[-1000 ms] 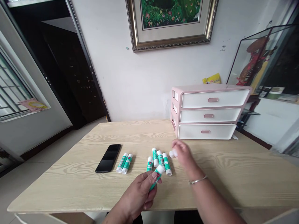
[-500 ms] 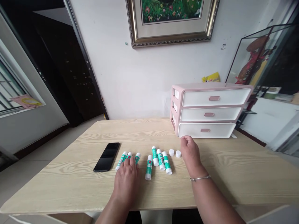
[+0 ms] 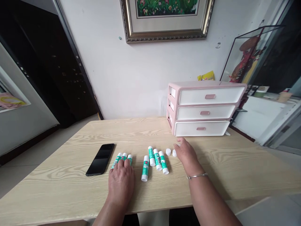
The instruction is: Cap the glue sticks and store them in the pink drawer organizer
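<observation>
1. Green-and-white tubes lie on the wooden table in the head view, three of them side by side between your hands. Their far ends lean left, and the rightmost is nearer your right hand.

2. One single tube lies left of that trio and closer to you, its long axis running almost straight away from your body. Your left hand is the nearer one to it, just across a strip of bare wood.

3. Under your left fingers lies another set of three, the covered tubes, with only their upper parts showing. Your palm faces down over them; the fingertips are hidden, so you cannot tell here whether they grip or merely rest.

4. Your right hand is loosely curled, thumb toward fingers, just beside two white caps. Something pale shows at its fingertips, but whether you are pinching it cannot be told.

5. Left of the covered tubes lies a black phone; beyond your right hand stands the pink-and-white drawer unit.
</observation>
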The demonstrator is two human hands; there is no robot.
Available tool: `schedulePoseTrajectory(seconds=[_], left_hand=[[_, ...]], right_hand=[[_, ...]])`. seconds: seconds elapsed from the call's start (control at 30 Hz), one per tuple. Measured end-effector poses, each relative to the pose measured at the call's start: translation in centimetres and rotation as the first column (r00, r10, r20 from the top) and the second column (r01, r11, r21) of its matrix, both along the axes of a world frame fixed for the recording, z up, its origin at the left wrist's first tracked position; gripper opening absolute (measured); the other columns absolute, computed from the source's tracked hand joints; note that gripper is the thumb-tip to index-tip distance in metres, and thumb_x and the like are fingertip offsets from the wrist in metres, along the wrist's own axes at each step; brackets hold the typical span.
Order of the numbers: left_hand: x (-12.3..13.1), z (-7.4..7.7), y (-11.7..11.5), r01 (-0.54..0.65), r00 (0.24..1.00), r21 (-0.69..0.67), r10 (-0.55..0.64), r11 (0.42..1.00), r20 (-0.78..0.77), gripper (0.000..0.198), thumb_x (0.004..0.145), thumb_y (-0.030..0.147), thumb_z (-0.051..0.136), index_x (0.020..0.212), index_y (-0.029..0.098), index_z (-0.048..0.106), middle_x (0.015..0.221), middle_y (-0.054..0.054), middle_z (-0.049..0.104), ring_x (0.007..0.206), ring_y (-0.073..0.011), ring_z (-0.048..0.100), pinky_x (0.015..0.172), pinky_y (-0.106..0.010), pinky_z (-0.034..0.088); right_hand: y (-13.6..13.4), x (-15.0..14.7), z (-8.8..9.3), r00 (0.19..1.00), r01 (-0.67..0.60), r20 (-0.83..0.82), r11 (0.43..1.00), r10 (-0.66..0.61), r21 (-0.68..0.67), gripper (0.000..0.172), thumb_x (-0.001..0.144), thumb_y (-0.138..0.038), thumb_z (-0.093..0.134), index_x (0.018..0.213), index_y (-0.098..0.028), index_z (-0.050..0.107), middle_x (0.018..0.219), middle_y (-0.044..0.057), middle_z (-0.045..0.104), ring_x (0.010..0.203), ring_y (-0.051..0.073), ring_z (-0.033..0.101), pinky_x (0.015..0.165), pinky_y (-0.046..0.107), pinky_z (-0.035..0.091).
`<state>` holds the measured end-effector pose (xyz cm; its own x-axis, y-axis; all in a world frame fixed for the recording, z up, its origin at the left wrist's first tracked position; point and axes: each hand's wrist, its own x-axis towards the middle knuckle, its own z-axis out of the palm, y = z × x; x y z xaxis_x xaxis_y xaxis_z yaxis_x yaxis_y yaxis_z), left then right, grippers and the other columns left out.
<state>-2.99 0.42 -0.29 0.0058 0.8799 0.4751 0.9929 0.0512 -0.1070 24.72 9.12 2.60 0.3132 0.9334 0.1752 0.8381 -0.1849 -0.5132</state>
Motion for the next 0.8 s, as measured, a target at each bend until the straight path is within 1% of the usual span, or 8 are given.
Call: schedulePoseTrajectory(seconds=[0.17,0.23,0.3,0.4,0.47,0.53,0.67,0.8], left_hand=[[-0.4,-0.2,0.2,-0.011,1.000,0.023,0.010,1.000,0.020,0.023,0.094,0.020,0.050,0.108,0.017,0.068,0.107,-0.013,0.070,0.099,-0.0294,0.066,0.084,-0.040,0.048],[-0.5,-0.2,0.1,0.038,0.997,0.058,-0.041,0.998,0.058,0.021,0.095,0.024,0.052,0.106,0.018,0.068,0.107,-0.013,0.070,0.100,-0.0291,0.065,0.087,-0.041,0.048],[-0.3,0.0,0.0,0.117,0.984,0.091,-0.128,0.989,0.125,0.021,0.096,0.028,0.051,0.105,0.018,0.068,0.108,-0.013,0.070,0.102,-0.0275,0.065,0.089,-0.040,0.048],[0.6,0.4,-0.5,0.183,0.942,0.042,-0.187,0.982,0.280,0.025,0.100,0.034,0.046,0.102,0.021,0.067,0.106,-0.010,0.070,0.096,-0.0242,0.067,0.082,-0.035,0.051],[1.6,0.6,-0.8,0.194,0.917,-0.027,-0.172,0.981,0.359,0.027,0.101,0.037,0.044,0.103,0.022,0.066,0.106,-0.008,0.070,0.092,-0.0228,0.068,0.078,-0.034,0.051],[2.5,0.6,-0.9,0.220,0.907,-0.074,-0.176,0.973,0.383,0.026,0.100,0.037,0.045,0.109,0.022,0.065,0.108,-0.008,0.070,0.095,-0.0226,0.069,0.079,-0.033,0.051],[3.8,0.6,-0.7,0.223,0.921,-0.132,-0.165,0.966,0.353,0.025,0.097,0.033,0.052,0.114,0.019,0.063,0.110,-0.011,0.070,0.102,-0.0251,0.068,0.083,-0.034,0.051],[4.4,1.2,-0.3,0.179,0.942,-0.185,-0.114,0.966,0.316,0.024,0.097,0.032,0.051,0.111,0.017,0.063,0.107,-0.011,0.071,0.098,-0.0263,0.069,0.080,-0.035,0.052]], right_hand=[[0.1,0.0,-0.2,0.996,-0.023,0.084,0.998,0.028,-0.061,0.024,0.095,-0.028,0.051,0.106,-0.019,0.070,0.110,0.012,0.071,0.101,0.023,0.066,0.076,0.029,0.042],[0.1,-0.1,-0.2,0.993,-0.044,0.107,0.994,0.054,-0.101,0.025,0.095,-0.028,0.050,0.100,-0.020,0.072,0.105,0.011,0.073,0.098,0.024,0.067,0.074,0.029,0.042],[0.1,-0.3,-0.2,0.991,-0.064,0.112,0.991,0.077,-0.118,0.025,0.094,-0.028,0.050,0.097,-0.020,0.073,0.103,0.011,0.073,0.096,0.024,0.067,0.073,0.029,0.042],[0.1,-0.5,-0.1,0.990,-0.077,0.109,0.991,0.089,-0.111,0.028,0.094,-0.029,0.048,0.099,-0.019,0.074,0.104,0.012,0.074,0.097,0.024,0.067,0.075,0.030,0.043],[0.1,-0.5,-0.2,0.991,-0.081,0.096,0.992,0.090,-0.097,0.031,0.095,-0.030,0.046,0.101,-0.019,0.074,0.105,0.012,0.074,0.097,0.025,0.067,0.075,0.031,0.044],[0.1,-0.4,-0.2,0.992,-0.082,0.085,0.993,0.089,-0.085,0.031,0.095,-0.030,0.045,0.100,-0.018,0.074,0.104,0.013,0.074,0.096,0.025,0.067,0.076,0.031,0.044],[-0.1,-0.5,0.2,0.995,-0.069,0.071,0.997,0.070,-0.022,0.030,0.095,-0.030,0.046,0.099,-0.018,0.073,0.102,0.012,0.074,0.098,0.025,0.066,0.078,0.031,0.044],[-0.8,-1.4,1.1,0.997,-0.075,-0.008,0.989,0.077,0.131,0.028,0.095,-0.031,0.046,0.094,-0.020,0.072,0.095,0.009,0.075,0.095,0.022,0.067,0.077,0.028,0.043]])
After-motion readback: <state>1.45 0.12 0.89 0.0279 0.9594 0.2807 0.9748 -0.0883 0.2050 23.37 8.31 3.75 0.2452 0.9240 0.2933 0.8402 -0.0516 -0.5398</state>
